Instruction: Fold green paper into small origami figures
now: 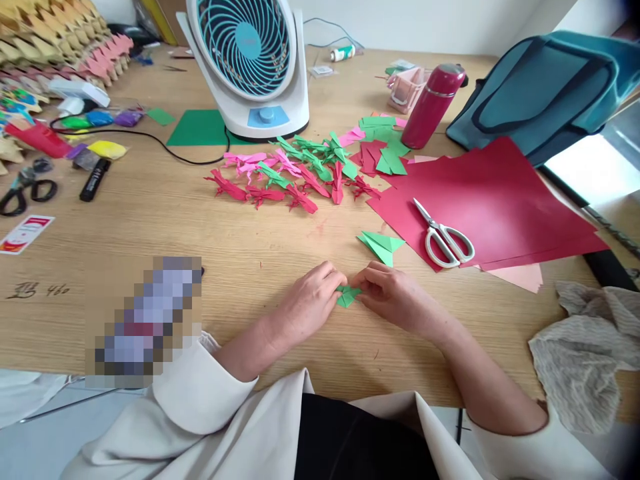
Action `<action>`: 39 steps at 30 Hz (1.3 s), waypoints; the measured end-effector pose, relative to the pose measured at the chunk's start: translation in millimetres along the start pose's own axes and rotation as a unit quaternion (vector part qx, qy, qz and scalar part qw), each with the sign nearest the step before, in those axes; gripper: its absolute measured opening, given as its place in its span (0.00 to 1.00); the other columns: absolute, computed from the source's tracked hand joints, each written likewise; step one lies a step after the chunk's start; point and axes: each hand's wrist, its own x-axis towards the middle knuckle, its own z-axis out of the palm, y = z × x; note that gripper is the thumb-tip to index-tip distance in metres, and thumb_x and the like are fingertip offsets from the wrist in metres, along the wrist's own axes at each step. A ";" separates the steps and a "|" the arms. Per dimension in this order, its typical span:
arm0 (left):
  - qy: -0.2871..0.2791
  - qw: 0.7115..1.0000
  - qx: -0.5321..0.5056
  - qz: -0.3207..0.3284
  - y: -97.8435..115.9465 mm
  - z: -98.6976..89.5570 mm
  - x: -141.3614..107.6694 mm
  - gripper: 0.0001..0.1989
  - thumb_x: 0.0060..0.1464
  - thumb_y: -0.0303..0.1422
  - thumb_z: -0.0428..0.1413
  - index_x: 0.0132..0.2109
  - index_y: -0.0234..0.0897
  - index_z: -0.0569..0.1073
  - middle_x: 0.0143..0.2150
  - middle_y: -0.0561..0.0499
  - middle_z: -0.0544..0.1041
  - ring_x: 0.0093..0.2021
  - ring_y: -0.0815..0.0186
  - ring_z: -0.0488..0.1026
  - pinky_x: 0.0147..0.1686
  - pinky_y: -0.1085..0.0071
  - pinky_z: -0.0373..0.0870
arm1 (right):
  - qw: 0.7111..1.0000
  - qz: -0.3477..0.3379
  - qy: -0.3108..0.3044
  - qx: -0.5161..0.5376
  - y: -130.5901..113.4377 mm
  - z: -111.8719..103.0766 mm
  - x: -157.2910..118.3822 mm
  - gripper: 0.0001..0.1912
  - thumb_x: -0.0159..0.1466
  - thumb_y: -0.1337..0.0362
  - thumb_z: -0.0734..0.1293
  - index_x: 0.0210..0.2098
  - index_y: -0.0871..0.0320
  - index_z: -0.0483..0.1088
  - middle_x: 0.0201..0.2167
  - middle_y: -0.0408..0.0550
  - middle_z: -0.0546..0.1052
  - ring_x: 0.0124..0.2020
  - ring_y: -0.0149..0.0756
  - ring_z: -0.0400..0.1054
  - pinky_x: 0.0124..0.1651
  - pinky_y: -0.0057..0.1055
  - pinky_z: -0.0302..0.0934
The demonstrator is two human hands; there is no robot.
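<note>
A small folded piece of green paper (pixel 347 297) is between my two hands, low over the wooden table. My left hand (pixel 315 293) pinches its left side, fingers closed. On the opposite side my right hand (pixel 387 293) grips the paper's edge with thumb and fingertips, hiding part of it. Just beyond lies another green folded paper (pixel 383 247), pointed like a dart. Farther off sits a heap of finished-looking folded paper insects in red (pixel 265 195), pink (pixel 250 163) and green (pixel 313 157).
White-handled scissors (pixel 445 240) rest on red paper sheets (pixel 480 193) at the right. A fan (pixel 255 73), a red bottle (pixel 433 107) and a teal bag (pixel 540 93) stand behind. A cloth (pixel 580 360) is at right; a blurred object (pixel 150 320) lies left.
</note>
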 end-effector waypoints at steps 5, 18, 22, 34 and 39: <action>-0.015 1.000 0.003 -0.007 5.7 -0.1 0.2 0.05 0.60 0.23 0.53 0.42 0.36 0.70 0.42 0.48 0.70 0.45 0.62 0.70 0.45 0.66 0.69 | 1.000 -0.007 0.001 -0.013 0.9 1.5 1.0 0.08 0.61 0.75 0.65 0.37 0.58 0.71 0.30 0.42 0.66 0.29 0.29 0.60 0.33 0.27 0.53; 0.006 1.000 -0.008 -0.020 6.6 7.9 -0.1 0.03 0.58 0.24 0.55 0.38 0.36 0.70 0.40 0.49 0.70 0.44 0.63 0.70 0.44 0.66 0.68 | 0.998 -0.007 -0.025 -0.052 -1.8 -0.2 0.2 0.04 0.61 0.72 0.67 0.35 0.59 0.69 0.34 0.47 0.69 0.36 0.34 0.64 0.40 0.30 0.57; 0.007 1.000 -0.015 -0.017 6.0 9.2 0.0 0.05 0.58 0.23 0.54 0.39 0.36 0.71 0.40 0.49 0.70 0.44 0.63 0.70 0.44 0.66 0.68 | 0.998 0.006 -0.029 -0.051 -2.8 0.1 1.1 0.03 0.61 0.71 0.67 0.34 0.58 0.69 0.35 0.47 0.70 0.36 0.35 0.65 0.40 0.30 0.57; 0.013 1.000 0.013 -0.022 9.1 12.0 -1.8 0.04 0.60 0.24 0.52 0.38 0.36 0.71 0.41 0.48 0.71 0.44 0.62 0.69 0.45 0.64 0.68 | 0.997 0.012 -0.051 -0.057 -3.3 -4.8 -2.3 0.01 0.63 0.69 0.66 0.34 0.59 0.70 0.32 0.45 0.68 0.33 0.33 0.63 0.38 0.29 0.55; 0.014 1.000 0.013 -0.010 9.2 12.4 -3.5 0.02 0.59 0.27 0.56 0.39 0.37 0.71 0.41 0.49 0.71 0.45 0.61 0.69 0.45 0.64 0.68 | 0.996 0.020 -0.051 -0.067 -5.1 -2.7 -0.8 0.02 0.60 0.70 0.69 0.33 0.58 0.71 0.33 0.45 0.70 0.34 0.33 0.64 0.38 0.29 0.55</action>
